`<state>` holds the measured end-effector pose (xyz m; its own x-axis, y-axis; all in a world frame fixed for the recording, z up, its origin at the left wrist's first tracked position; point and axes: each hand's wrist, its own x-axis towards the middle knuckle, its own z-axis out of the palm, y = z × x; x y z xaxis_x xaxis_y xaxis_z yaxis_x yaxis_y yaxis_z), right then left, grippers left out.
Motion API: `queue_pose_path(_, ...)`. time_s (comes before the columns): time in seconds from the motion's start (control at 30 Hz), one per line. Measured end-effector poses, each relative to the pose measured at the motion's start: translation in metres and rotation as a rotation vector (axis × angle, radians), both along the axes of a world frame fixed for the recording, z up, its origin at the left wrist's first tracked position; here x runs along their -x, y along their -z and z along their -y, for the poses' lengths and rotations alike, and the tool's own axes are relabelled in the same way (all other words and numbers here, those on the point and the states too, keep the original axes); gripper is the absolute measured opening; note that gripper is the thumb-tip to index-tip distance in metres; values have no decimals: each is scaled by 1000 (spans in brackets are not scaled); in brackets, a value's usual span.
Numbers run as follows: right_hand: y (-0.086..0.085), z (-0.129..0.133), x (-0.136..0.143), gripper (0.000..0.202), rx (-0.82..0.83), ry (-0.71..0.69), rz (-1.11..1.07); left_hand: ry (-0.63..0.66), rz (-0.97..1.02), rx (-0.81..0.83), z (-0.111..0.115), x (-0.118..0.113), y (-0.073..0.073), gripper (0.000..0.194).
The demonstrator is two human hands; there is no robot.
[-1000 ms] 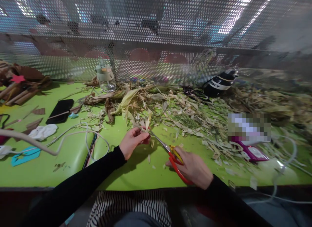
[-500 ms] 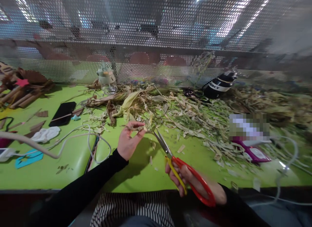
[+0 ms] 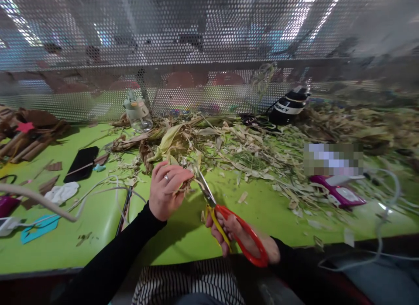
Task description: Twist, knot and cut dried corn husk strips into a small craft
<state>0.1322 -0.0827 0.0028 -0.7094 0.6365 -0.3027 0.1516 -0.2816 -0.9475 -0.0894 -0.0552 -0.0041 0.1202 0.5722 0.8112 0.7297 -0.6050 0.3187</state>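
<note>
Scissors (image 3: 242,232) with one red and one yellow handle are gripped in my right hand (image 3: 229,230), blades pointing up and to the left. Their tips reach the dried husk piece (image 3: 187,186) pinched in my left hand (image 3: 167,189), whose back faces up and shows a ring. My fingers partly cover that piece. Just beyond my left hand, a pale yellow-green husk (image 3: 170,141) lies on the pile of dried husks and shreds (image 3: 229,139). Small scraps lie on the green table (image 3: 183,244) around both hands.
At the back are a clear bottle (image 3: 139,115) and a black bottle (image 3: 288,106), before a perforated metal screen (image 3: 196,47). Left lie a black phone (image 3: 80,164), white cables (image 3: 114,182), a blue tag (image 3: 39,228) and brown rolls (image 3: 29,147). A magenta device (image 3: 340,195) lies right.
My left hand has turned over so its back shows. My right hand and the scissors have moved left, bringing the blades to the husk piece. The view has shifted slightly.
</note>
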Motion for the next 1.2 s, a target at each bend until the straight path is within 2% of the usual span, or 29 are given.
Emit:
queue_pose_path(0.13, -1, -1, -2, 65, 101, 139, -38, -17, 33, -38, 2, 2, -2, 22)
queue_pose_path(0.33, 4, 9, -14, 66, -11, -81, 20, -53, 14, -116, 1, 1, -4, 17)
queue_pose_path(0.43, 9, 14, -17, 66, -73, -56, 5, -132, 11, -152, 1, 1, -6, 16)
queue_pose_path(0.53, 8, 15, -19, 63, -62, -80, -29, -199, 30, -172, 2, 1, -8, 16)
queue_pose_path(0.63, 5, 14, -20, 65, -48, -128, -47, -168, 6, -193, 4, -1, -7, 17)
queue_pose_path(0.8, 3, 11, -20, 67, -91, -84, -36, -76, -61, -216, 6, -5, -2, 27)
queue_pose_path(0.9, 5, 9, -21, 67, -110, -66, -10, 40, -43, -110, 5, -6, 2, 31)
queue_pose_path(0.97, 8, 8, -24, 67, -122, -46, -8, 178, 27, 23, 3, -7, 4, 32)
queue_pose_path(1.1, 12, 6, -30, 66, -134, -16, 10, 505, 340, 451, 0, -8, 8, 31)
queue_pose_path(1.2, 10, 5, -32, 64, -128, 14, 43, 662, 667, 794, -1, -9, 10, 30)
